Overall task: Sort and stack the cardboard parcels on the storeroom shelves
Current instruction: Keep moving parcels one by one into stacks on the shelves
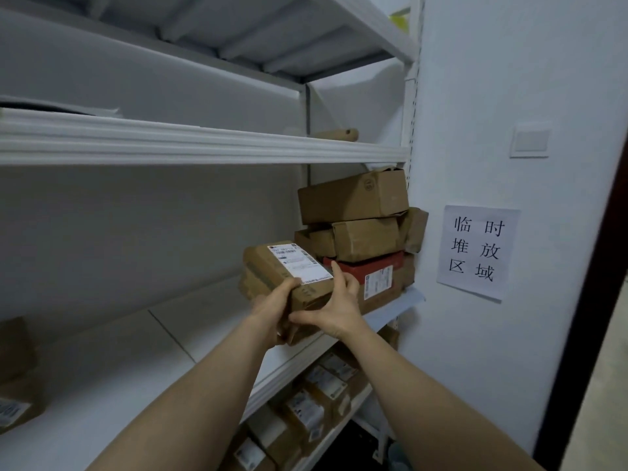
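The near corner of the labelled parcel (272,277) is covered by the left hand (272,311) and the right hand (336,307). The print on its label (299,265) cannot be read. Far left of the hands, a cardboard parcel (15,379) is cut off by the edge. Below the hands, the lower-shelf parcels (316,399) are blurred.

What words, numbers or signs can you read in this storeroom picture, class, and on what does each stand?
"临时堆放区域": white paper sheet on the white wall.
White shipping label on the brown cardboard parcel gripped by left hand and right hand: print too blurred to read.
White label on the flat red box: too small to read.
White labels on the lower brown parcels: blurred, unreadable.
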